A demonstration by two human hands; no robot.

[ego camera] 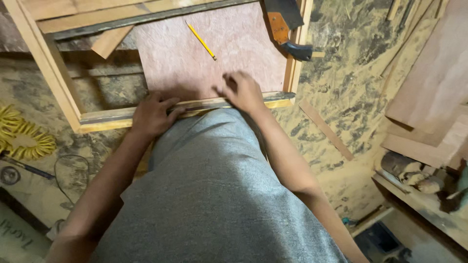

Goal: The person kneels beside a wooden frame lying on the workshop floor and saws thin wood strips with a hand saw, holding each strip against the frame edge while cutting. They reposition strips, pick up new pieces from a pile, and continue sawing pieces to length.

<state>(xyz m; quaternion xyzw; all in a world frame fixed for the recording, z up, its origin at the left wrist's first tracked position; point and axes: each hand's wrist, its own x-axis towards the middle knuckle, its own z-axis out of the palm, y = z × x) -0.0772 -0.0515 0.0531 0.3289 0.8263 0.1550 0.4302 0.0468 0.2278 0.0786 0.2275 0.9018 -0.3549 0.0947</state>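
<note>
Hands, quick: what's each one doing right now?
Left hand: open, fingers resting on the wooden frame rail, gripping nothing.
Right hand: fingers curled, pressing on the reddish panel edge; holding nothing visible.

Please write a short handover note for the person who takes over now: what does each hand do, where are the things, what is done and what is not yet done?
Left hand: palm down, fingers pressing on the near rail of the wooden frame.
Right hand: fingers resting at the near edge of the reddish panel, beside that rail.
Things: the panel lies inside the frame; a yellow pencil lies loose on it; a handsaw rests across the frame's right side.
Done: panel is laid in the frame.
Left: whether the panel sits tight at the near rail cannot be told; pencil and handsaw are untouched.
</note>
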